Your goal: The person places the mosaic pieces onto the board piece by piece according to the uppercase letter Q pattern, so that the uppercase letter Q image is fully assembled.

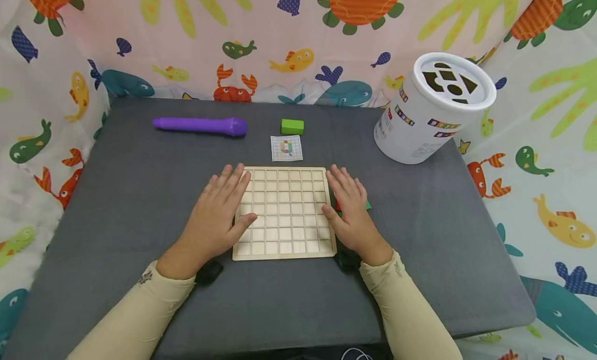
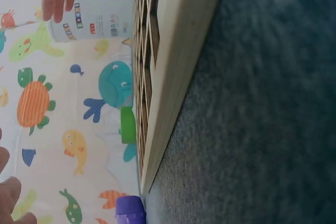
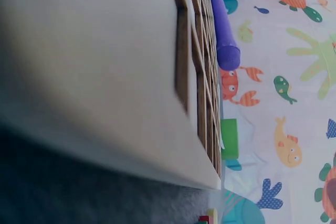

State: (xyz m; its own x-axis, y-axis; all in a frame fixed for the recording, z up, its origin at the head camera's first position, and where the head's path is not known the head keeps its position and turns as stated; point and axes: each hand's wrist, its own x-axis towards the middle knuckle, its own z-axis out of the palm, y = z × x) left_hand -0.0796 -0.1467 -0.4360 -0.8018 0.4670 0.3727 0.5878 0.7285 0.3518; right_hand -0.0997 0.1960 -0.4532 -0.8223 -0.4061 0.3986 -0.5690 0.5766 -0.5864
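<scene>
A pale wooden grid board (image 1: 284, 257) lies flat on the grey table, its square cells showing bare wood. My left hand (image 1: 215, 213) is over the board's left edge, fingers straight and thumb spread inward. Over the right edge, my right hand (image 1: 349, 210) has its fingers extended too. Neither hand holds anything. Small red (image 1: 338, 206) and green (image 1: 368, 205) pieces show partly beneath the right hand, which hides the rest. Beyond the board lies a small card (image 1: 286, 148) with a coloured grid pattern, and behind it a green block (image 1: 292, 127).
A purple stick with a thicker end (image 1: 200, 125) lies at the back left. At the back right stands a white tub (image 1: 415, 127) with shaped holes in its lid. Sea-animal cloth (image 1: 261, 33) hangs behind and beside the grey table (image 1: 130, 210).
</scene>
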